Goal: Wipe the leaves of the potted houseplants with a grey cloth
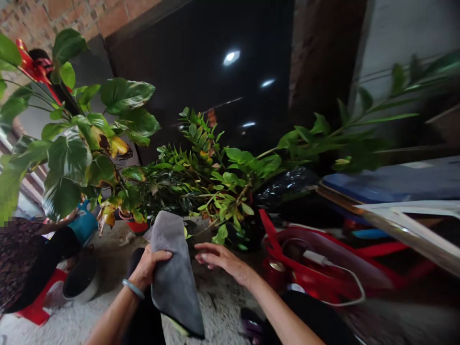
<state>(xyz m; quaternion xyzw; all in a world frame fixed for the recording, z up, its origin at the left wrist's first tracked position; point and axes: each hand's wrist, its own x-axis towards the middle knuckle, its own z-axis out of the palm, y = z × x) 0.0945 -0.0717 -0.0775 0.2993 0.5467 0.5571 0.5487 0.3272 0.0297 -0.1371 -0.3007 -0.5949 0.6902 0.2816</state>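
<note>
My left hand (146, 266), with a pale bangle at the wrist, is closed on a folded grey cloth (172, 273). Its thumb lies across the cloth's face. The cloth hangs long and flat, lighter grey at the top, with a yellow-green edge at the bottom. Just to the right of it, my right hand (224, 261) is held with its fingers loosely stretched and apart, holding nothing. A small gap shows between those fingertips and the cloth. Leafy green plants (230, 177) rise right beyond both hands.
On the left, a large-leaved plant (70, 153) grows near a red pot (137, 226). A person in dark clothes (21, 258) sits there on a red stool (41, 299), beside a dark bucket (81, 282). To the right are a red plastic frame (298, 268) with a white cable and a blue-topped table (391, 179).
</note>
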